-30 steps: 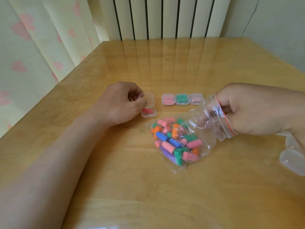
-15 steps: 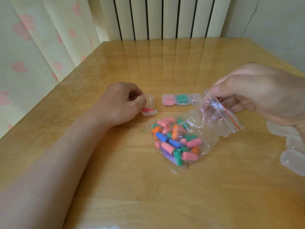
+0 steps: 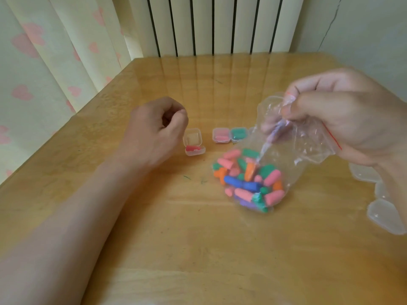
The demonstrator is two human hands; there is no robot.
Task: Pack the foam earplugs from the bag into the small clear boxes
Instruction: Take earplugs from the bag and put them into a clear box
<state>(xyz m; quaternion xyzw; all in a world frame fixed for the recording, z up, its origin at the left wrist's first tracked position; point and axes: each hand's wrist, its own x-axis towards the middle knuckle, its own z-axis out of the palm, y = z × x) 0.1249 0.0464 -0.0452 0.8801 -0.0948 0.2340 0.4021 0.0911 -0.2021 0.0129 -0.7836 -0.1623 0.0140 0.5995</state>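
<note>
A clear zip bag point(image 3: 308, 143) lies on the table, its lower end full of several colourful foam earplugs point(image 3: 248, 180). My right hand point(image 3: 343, 119) grips the bag's crumpled mouth and holds it up, with fingers showing through the plastic inside it. A small clear box point(image 3: 193, 143) stands open with a red earplug point(image 3: 191, 148) in it. My left hand point(image 3: 154, 133) is just left of that box, fingers curled with the thumb on the forefinger, and I see nothing in it. Two closed boxes, one with pink earplugs point(image 3: 221, 135) and one with green earplugs point(image 3: 239, 133), stand behind the bag.
The wooden table point(image 3: 198, 238) ends at a curtain on the left and a ribbed radiator at the back. Empty clear boxes point(image 3: 387, 216) lie at the right edge, partly under my right wrist. A third closed box is mostly hidden behind the bag.
My left hand has let go of the open box's lid and drawn slightly left and up. My right hand has lifted the bag's mouth higher and bunched it, fingers pushing in.
</note>
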